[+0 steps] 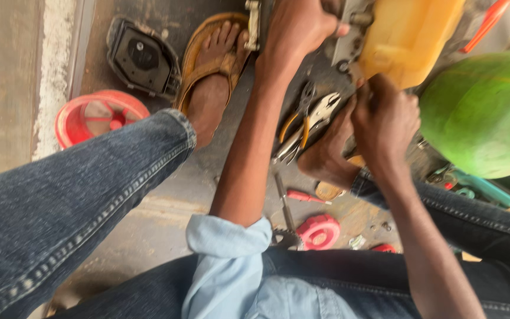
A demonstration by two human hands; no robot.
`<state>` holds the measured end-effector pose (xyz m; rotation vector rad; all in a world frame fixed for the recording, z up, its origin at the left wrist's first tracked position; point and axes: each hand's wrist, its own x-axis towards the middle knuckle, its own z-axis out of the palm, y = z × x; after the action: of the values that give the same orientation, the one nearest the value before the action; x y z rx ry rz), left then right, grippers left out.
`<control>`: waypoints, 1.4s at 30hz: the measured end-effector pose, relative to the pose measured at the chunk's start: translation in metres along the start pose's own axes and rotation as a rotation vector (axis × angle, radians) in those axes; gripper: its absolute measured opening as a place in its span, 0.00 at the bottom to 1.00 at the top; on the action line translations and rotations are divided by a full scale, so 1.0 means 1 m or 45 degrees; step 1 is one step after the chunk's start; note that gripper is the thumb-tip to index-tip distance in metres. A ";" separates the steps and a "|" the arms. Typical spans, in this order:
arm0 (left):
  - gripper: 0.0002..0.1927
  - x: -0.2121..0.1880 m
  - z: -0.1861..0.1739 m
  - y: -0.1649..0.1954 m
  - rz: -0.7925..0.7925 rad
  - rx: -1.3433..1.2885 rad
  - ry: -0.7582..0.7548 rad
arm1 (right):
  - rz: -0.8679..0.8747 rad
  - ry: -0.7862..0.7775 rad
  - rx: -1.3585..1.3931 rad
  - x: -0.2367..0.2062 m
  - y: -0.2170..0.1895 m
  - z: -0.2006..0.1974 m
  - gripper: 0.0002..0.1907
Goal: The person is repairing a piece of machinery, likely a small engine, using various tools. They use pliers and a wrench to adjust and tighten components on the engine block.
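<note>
A small engine with a yellow plastic tank (405, 35) and a grey metal body (349, 32) sits on the floor at the top of the view. My left hand (299, 26) reaches forward and is closed around the metal body's left edge. My right hand (385, 112) is curled into a fist right under the tank's lower edge, touching it. Whatever lies inside those fingers is hidden. Just left of my right hand, pliers with yellow handles (296, 127) and silver locking pliers (323, 112) lie on the floor.
My foot in a brown sandal (213, 65) rests beside a black cover (143, 56) and a red round guard (98, 115). A green rounded shell (485, 112) stands at right. A red screwdriver (305, 197), red round cap (320, 231) and teal tool (482, 186) lie between my legs.
</note>
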<state>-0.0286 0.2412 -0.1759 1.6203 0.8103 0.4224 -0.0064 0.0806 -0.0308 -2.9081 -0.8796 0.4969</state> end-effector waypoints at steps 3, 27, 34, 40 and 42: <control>0.18 0.001 0.006 -0.007 -0.224 0.102 -0.214 | 0.040 -0.071 0.061 0.002 -0.002 -0.004 0.16; 0.14 0.001 0.007 -0.005 -0.413 0.110 -0.474 | -0.038 -0.111 0.297 0.017 0.000 -0.010 0.16; 0.13 0.001 0.004 -0.009 -0.048 -0.205 -0.223 | -0.004 -0.014 0.361 0.011 0.001 -0.008 0.16; 0.14 0.002 0.011 -0.009 -0.328 0.070 -0.398 | -0.023 -0.056 0.398 0.007 0.014 0.001 0.20; 0.14 0.000 0.011 -0.007 -0.384 0.081 -0.418 | -0.007 -0.069 0.416 0.009 0.020 0.003 0.21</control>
<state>-0.0235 0.2339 -0.1852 1.5410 0.8039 -0.0833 0.0096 0.0689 -0.0393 -2.6060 -0.7323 0.6533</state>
